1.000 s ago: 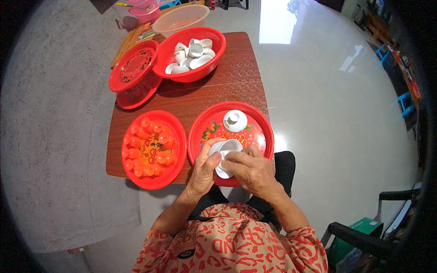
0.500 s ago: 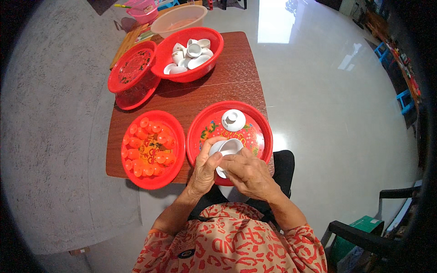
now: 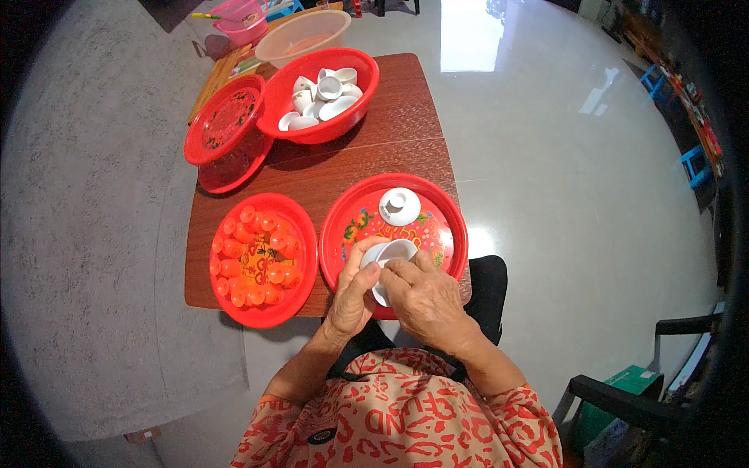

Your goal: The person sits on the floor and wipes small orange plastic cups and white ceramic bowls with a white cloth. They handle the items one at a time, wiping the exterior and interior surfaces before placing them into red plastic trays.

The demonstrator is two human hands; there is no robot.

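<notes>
Over the near part of a red flowered tray (image 3: 331,226), my left hand (image 3: 353,290) grips a white cup (image 3: 400,249), its thumb on the near side. Beneath the cup a white rim, like a saucer (image 3: 381,295), shows between my hands. The bent fingers of my right hand (image 3: 427,298) are closed at the cup's right side and rim; their tips are partly hidden. A white lid (image 3: 400,207) with a round knob lies knob up on the tray, just beyond the cup.
Left of the tray, a red plate (image 3: 310,257) carries several small orange, rounded pieces. Farther back stand a red basin (image 3: 367,97) of white cups, tilted red trays (image 3: 204,125) and a pale basin (image 3: 337,35). The brown table (image 3: 402,117) ends at my lap; a black chair armrest (image 3: 616,402) is at lower right.
My right hand's fingers have shifted slightly at the cup, with the knuckles turned more upright. My left hand still holds the cup in nearly the same place.
</notes>
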